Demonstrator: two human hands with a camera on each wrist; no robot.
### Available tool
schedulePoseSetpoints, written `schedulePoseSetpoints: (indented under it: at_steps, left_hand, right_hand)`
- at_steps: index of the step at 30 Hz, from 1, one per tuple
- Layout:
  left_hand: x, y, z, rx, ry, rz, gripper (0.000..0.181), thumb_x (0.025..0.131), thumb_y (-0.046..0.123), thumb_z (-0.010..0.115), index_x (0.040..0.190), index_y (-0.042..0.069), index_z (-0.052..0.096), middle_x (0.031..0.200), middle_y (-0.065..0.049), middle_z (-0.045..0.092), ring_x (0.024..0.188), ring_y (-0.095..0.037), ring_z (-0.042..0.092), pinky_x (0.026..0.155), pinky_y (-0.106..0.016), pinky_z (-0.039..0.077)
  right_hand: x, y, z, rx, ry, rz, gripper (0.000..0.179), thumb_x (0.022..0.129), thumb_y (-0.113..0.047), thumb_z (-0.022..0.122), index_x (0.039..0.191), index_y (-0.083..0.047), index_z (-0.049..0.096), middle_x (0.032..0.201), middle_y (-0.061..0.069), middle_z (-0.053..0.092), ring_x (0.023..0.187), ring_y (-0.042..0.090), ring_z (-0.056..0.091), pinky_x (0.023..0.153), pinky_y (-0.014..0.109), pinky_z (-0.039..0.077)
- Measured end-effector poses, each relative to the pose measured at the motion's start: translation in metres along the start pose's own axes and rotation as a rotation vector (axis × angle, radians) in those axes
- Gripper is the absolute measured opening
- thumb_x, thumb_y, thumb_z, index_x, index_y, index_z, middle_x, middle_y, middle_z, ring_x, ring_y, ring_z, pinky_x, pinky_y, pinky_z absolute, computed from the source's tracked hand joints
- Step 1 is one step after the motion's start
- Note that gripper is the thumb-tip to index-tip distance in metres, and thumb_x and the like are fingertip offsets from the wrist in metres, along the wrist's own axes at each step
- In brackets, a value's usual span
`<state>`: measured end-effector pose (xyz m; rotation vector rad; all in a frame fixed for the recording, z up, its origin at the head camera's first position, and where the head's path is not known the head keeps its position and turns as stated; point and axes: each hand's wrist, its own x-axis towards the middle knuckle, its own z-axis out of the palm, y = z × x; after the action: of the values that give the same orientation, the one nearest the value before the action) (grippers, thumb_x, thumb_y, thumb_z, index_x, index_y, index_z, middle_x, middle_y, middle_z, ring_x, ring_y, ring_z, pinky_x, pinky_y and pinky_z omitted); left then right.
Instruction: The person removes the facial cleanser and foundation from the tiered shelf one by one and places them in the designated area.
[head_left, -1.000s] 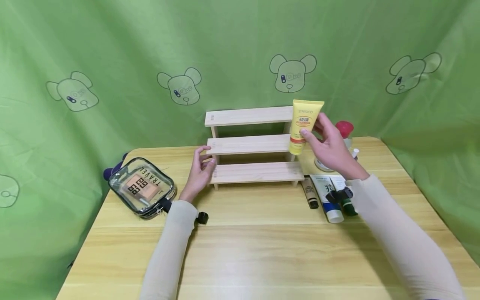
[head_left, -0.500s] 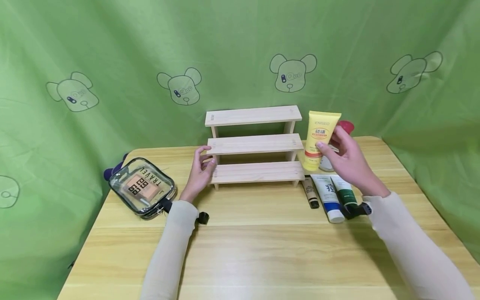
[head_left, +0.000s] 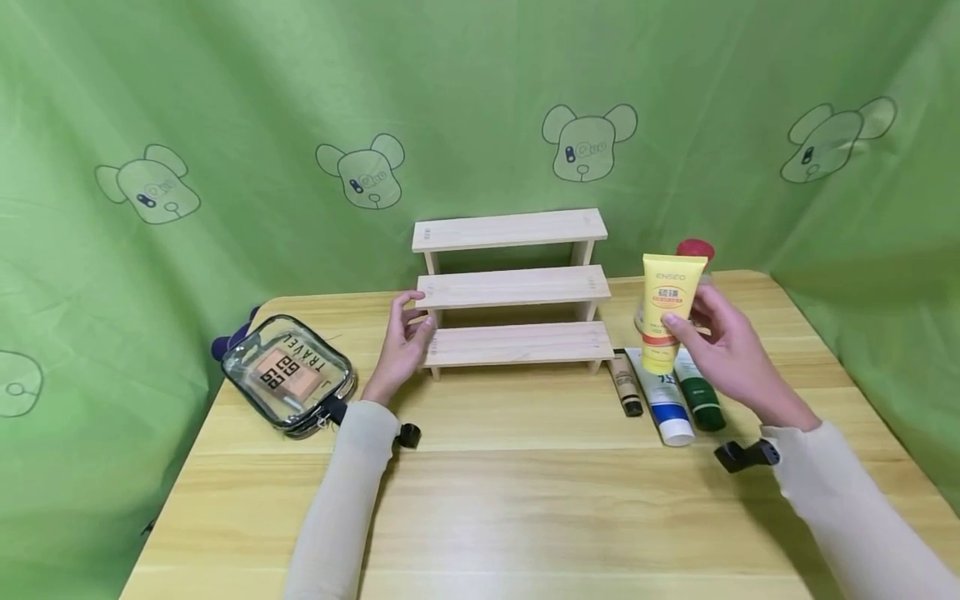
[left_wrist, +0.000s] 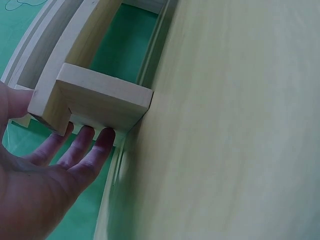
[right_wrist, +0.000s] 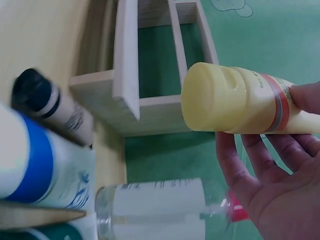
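Observation:
My right hand [head_left: 729,354] pinches a yellow squeeze tube [head_left: 672,300], thumb across its front and fingers behind. Its cap points down; in the head view it overlaps a white tube with a blue band [head_left: 666,410] lying on the table. In the right wrist view the yellow cap [right_wrist: 212,97] faces the camera. My left hand [head_left: 397,350] holds the left end of a three-tier wooden display shelf [head_left: 517,343]. Three fingertips [left_wrist: 106,135] meet the shelf's side support, seen close up in the left wrist view.
Beside the white-and-blue tube lie a small beige tube with a black cap [head_left: 626,383] and a green-capped tube [head_left: 701,396]. Behind the right hand stands a clear bottle [right_wrist: 155,207] with a red top. A clear travel pouch [head_left: 288,375] lies left, before a green curtain [head_left: 480,100].
My right hand has carried the yellow tube right and down, away from the shelf and over the lying tubes. The left hand has stayed at the shelf's end.

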<state>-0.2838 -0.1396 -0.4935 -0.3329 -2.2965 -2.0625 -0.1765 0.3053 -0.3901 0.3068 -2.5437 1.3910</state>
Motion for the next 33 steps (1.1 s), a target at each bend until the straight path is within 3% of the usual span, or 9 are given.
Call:
schedulePoseSetpoints:
  at_steps: [3,10,20,24,28,31,33]
  left_hand:
    - [0.0,0.0,0.001,-0.002,0.007,-0.001,0.048,0.112,0.008,0.055,0.155,0.02,0.039,0.149,-0.027,0.057,0.134,-0.049,0.062,0.117,-0.058,0.05]
    - [0.0,0.0,0.001,0.002,0.011,-0.004,0.047,0.112,0.008,0.055,0.155,0.022,0.04,0.148,-0.025,0.057,0.133,-0.045,0.062,0.117,-0.057,0.051]
    - [-0.001,0.001,0.0,-0.001,0.008,-0.009,0.048,0.112,0.008,0.055,0.155,0.022,0.04,0.15,-0.026,0.057,0.135,-0.047,0.062,0.118,-0.059,0.05]
    - [-0.001,0.0,0.0,0.001,0.006,-0.001,0.048,0.112,0.008,0.056,0.155,0.023,0.04,0.15,-0.027,0.056,0.135,-0.05,0.061,0.117,-0.059,0.051]
    - [0.0,0.001,-0.001,0.003,0.005,0.0,0.049,0.112,0.007,0.055,0.155,0.022,0.039,0.151,-0.029,0.055,0.135,-0.051,0.06,0.117,-0.059,0.051]
    - [0.0,0.001,0.0,0.0,0.003,-0.003,0.049,0.112,0.007,0.055,0.156,0.021,0.039,0.151,-0.029,0.055,0.135,-0.051,0.06,0.117,-0.059,0.05]
    - [0.0,0.001,0.0,-0.002,0.001,-0.005,0.049,0.112,0.007,0.055,0.156,0.021,0.039,0.15,-0.029,0.055,0.136,-0.052,0.06,0.117,-0.059,0.05]
  right_hand:
    - [-0.007,0.007,-0.004,-0.016,0.006,0.009,0.049,0.113,-0.015,0.059,0.158,0.0,0.047,0.136,-0.007,0.063,0.116,-0.011,0.058,0.09,0.004,0.053]
    - [-0.02,0.023,-0.014,-0.034,0.032,0.083,0.052,0.114,-0.02,0.059,0.159,0.001,0.045,0.132,-0.02,0.056,0.115,-0.012,0.056,0.088,0.003,0.054]
    - [-0.041,0.056,-0.029,-0.086,0.044,0.2,0.058,0.115,-0.028,0.057,0.159,0.007,0.042,0.128,-0.018,0.058,0.108,-0.019,0.052,0.086,-0.001,0.05]
    - [-0.044,0.068,-0.036,-0.106,0.029,0.251,0.063,0.115,-0.036,0.054,0.16,0.007,0.041,0.119,-0.03,0.054,0.103,-0.02,0.053,0.081,0.002,0.052]
    - [-0.045,0.078,-0.041,-0.135,0.012,0.287,0.067,0.116,-0.039,0.051,0.162,0.008,0.038,0.132,0.005,0.069,0.099,-0.022,0.05,0.077,0.002,0.05]
    - [-0.047,0.085,-0.044,-0.168,-0.011,0.319,0.07,0.117,-0.041,0.047,0.163,0.01,0.035,0.145,0.038,0.057,0.097,-0.021,0.047,0.075,0.002,0.048]
    - [-0.048,0.088,-0.046,-0.188,-0.026,0.329,0.071,0.117,-0.041,0.045,0.162,0.012,0.035,0.143,0.041,0.057,0.094,-0.019,0.048,0.072,0.005,0.049]
